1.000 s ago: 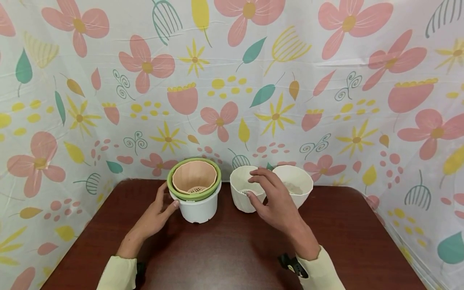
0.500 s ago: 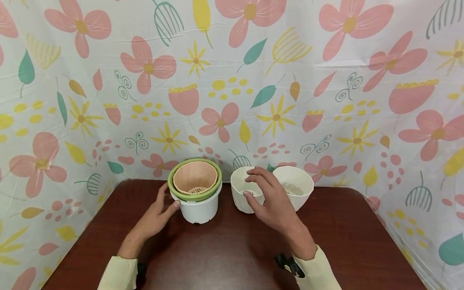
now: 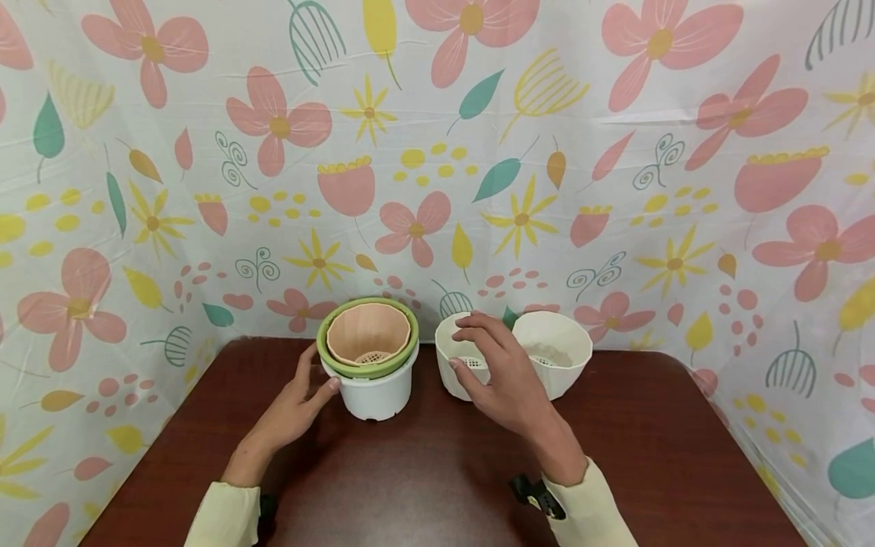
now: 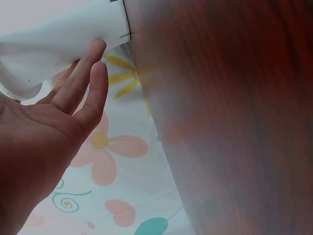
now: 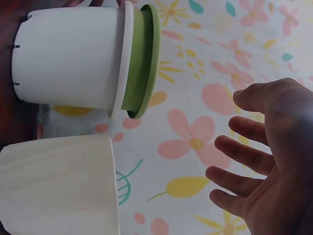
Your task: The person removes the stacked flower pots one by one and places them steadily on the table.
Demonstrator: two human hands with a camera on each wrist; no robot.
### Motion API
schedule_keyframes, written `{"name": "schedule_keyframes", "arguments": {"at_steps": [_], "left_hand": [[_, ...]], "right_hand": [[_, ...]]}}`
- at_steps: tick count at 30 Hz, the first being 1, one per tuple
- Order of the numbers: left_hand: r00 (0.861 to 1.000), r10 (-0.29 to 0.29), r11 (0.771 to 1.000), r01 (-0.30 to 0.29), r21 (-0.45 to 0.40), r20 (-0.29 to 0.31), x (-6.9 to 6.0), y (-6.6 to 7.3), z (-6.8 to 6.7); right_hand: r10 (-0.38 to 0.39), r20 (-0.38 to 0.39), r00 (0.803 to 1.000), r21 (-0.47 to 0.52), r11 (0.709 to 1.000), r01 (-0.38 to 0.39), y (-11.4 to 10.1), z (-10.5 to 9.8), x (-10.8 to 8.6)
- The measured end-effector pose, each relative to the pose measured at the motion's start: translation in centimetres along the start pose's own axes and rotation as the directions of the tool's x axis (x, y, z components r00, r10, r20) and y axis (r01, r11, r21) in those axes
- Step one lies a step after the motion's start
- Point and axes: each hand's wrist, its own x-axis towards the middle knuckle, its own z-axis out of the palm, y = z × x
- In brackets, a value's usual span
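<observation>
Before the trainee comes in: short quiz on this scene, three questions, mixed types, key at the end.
1. True or false: the right hand is gripping a pot.
2. Innermost in the nested stack of pots: (A) the round green plastic-looking pot, or (B) the faceted peach plastic-looking pot?
3. How many faceted off-white pots show to the right of the stack?

Key: 1 false, the wrist view shows it apart; 2 B; 3 two.

Nested flowerpots (image 3: pixel 374 398) on tabletop (image 3: pixel 410 486); left planter (image 3: pixel 447 378) at their three o'clock, right planter (image 3: pixel 563 342) beyond; cloth backdrop (image 3: pixel 437 129) at twelve o'clock, behind.
</observation>
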Motion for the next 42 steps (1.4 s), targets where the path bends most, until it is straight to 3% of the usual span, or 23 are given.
{"name": "schedule_keyframes", "arguments": {"at_steps": [17,42], "left_hand": [[1.000,-0.001,1.000,0.002,-0.015,0.014,0.2,0.2,0.1],[1.000,-0.009,1.000,0.009,-0.021,0.008,0.0,0.0,0.0]], "right_hand": [[-0.006,0.003,1.000,-0.032,0.999,0.006,-0.2,0.7,0.5],[-0.013,0.014,1.000,0.002,1.000,0.013,-1.0,2.0,1.1]]}}
